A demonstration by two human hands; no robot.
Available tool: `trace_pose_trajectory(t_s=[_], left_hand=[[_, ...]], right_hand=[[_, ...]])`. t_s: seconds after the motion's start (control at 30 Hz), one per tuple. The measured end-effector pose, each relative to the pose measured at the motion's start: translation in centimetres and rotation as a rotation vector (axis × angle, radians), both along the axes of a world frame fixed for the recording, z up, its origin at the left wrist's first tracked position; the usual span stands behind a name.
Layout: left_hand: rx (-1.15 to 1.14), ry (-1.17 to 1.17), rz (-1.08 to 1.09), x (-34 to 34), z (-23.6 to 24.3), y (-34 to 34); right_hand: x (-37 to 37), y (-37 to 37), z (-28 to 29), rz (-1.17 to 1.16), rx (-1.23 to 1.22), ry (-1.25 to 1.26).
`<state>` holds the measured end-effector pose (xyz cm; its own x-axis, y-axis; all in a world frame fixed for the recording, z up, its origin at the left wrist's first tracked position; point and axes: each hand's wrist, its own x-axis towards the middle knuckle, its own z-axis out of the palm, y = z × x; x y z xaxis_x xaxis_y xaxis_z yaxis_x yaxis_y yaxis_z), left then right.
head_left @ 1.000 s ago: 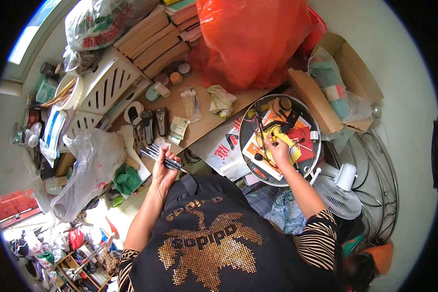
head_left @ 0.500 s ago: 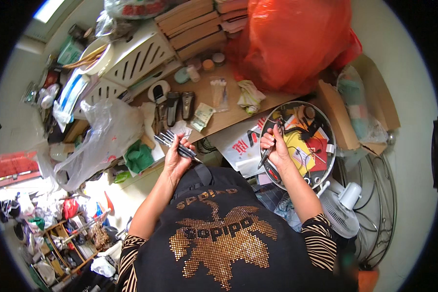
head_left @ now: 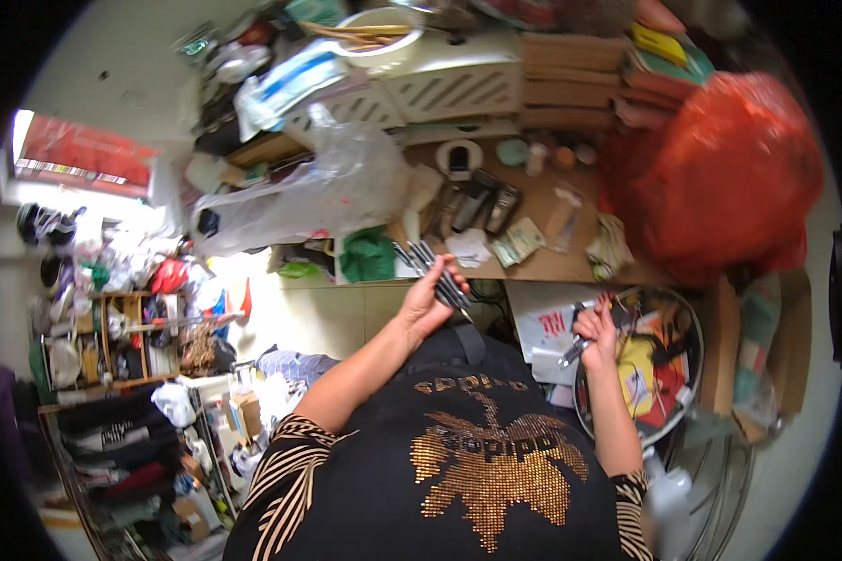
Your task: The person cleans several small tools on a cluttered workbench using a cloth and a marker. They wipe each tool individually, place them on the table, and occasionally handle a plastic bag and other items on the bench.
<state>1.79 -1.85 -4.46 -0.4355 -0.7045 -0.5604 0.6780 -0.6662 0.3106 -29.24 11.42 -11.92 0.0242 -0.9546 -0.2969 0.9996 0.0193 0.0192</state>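
Note:
My left hand is closed around a bundle of several dark pens, whose ends stick out on both sides of the fist. To its right, my right hand is closed on a slim pen-like object with a shiny end; a dark part also shows by the fingers. This hand is at the left rim of a round container, which holds a yellow packet, something red, dark cables and other small items. Beside it lies a white plastic sheet with red print.
Along the table lie electric shavers, a banknote, a crumpled cloth and small jars. A clear plastic bag and a green cloth are at left. A large red bag and cardboard box stand right.
The view has swung left, so the table and container sit farther right in it. My right hand has shifted from over the container's contents to its left rim. Both hands keep their hold.

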Motion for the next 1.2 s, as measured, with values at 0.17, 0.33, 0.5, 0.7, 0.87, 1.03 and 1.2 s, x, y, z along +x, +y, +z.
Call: trace_pose_trajectory(t_s=[0.17, 0.33, 0.5, 0.7, 0.87, 1.03, 1.2], left_hand=[[-0.096, -0.02, 0.066, 1.7, 0.7, 0.5], [-0.17, -0.068, 0.156, 4.6, 0.8, 0.3], [-0.245, -0.14, 0.36, 11.0, 0.9, 0.0], [-0.025, -0.319, 0.619, 22.7, 0.4, -0.3], [-0.136, -0.398, 0.602, 31.3, 1.4, -3.5], [-0.222, -0.304, 0.466, 36.4, 1.6, -6.0], [-0.274, -0.261, 0.239, 39.5, 1.1, -6.7]], right_hand=[[2.9, -2.8, -0.2, 0.11, 0.114, 0.124], [5.9, -5.2, -0.8, 0.4, 0.126, 0.457], [9.2, -5.6, -0.5, 0.655, 0.215, 0.806], [12.3, -4.8, -0.9, 0.854, 0.208, 1.151], [16.9, -5.9, -1.4, 0.629, 0.308, 1.387], [21.5, -4.8, 0.8, 0.629, 0.302, 1.855], [26.5, -1.7, 4.5, 0.773, 0.501, 2.078]])
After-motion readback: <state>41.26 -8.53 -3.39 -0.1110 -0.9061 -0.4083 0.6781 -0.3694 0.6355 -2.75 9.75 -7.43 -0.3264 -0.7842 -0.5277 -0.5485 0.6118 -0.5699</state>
